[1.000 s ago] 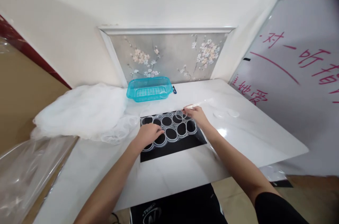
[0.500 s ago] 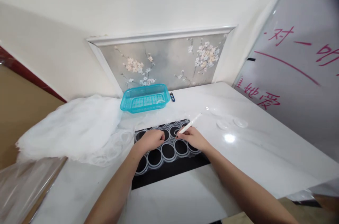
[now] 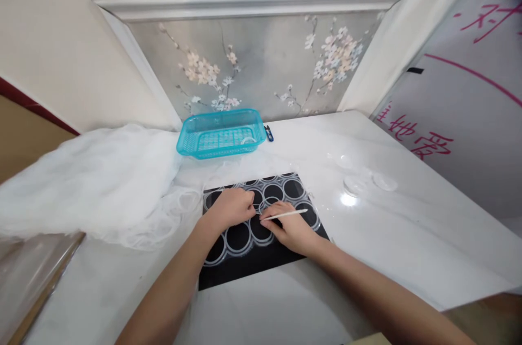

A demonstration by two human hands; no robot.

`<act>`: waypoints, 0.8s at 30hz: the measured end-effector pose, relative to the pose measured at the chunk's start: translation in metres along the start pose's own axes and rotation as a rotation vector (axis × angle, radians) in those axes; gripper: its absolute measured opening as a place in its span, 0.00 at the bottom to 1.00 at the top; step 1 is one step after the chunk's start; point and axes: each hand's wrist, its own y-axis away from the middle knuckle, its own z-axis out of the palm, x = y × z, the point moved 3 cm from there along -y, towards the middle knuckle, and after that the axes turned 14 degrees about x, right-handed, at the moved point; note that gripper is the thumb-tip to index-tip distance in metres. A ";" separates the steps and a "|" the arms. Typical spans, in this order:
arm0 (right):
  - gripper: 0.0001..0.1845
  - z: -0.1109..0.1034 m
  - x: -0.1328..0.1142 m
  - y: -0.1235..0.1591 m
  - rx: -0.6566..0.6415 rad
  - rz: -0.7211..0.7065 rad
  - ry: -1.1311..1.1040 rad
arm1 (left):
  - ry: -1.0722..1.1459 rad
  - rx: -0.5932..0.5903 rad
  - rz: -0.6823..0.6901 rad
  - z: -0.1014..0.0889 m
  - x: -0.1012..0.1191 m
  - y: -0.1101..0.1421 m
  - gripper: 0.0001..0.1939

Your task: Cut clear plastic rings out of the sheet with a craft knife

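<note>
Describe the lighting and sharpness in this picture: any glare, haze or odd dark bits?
In the head view, a bright glare spot sits on the white table, and the pale discs nearby nearly wash out; the white heap looks soft; the head view's top right corner darkens, while rings contrast clearly with the black sheet.

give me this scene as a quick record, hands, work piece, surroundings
left hand: curled over the work piece, grip unclear
right hand: holding slender white stick
work piece: translucent ring-patterned film on black rectangular sheet
behind: turquoise plastic basket, small blue-handled snips beside it
left side: fluffy white pile
surface: glossy white table
</note>
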 end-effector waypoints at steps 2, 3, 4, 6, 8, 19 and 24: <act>0.04 -0.002 0.000 -0.002 -0.015 0.015 -0.001 | -0.067 0.017 -0.006 0.000 0.000 0.000 0.09; 0.05 -0.003 -0.001 -0.003 -0.019 0.023 -0.003 | -0.080 0.022 -0.018 0.000 0.000 0.000 0.10; 0.05 -0.004 -0.002 -0.004 -0.021 0.030 -0.007 | -0.084 0.026 -0.027 0.000 -0.001 0.001 0.10; 0.04 -0.006 -0.003 -0.005 -0.020 0.040 -0.014 | -0.094 0.031 -0.040 0.000 -0.002 0.001 0.11; 0.04 -0.006 -0.003 -0.005 -0.018 0.043 -0.017 | -0.094 0.032 -0.048 0.000 -0.003 0.001 0.10; 0.06 -0.008 0.007 -0.008 0.101 0.124 -0.172 | 0.119 0.098 -0.069 0.002 0.006 -0.005 0.11; 0.06 -0.004 0.010 -0.008 0.105 0.102 -0.154 | 0.384 0.130 -0.160 0.005 0.007 -0.006 0.11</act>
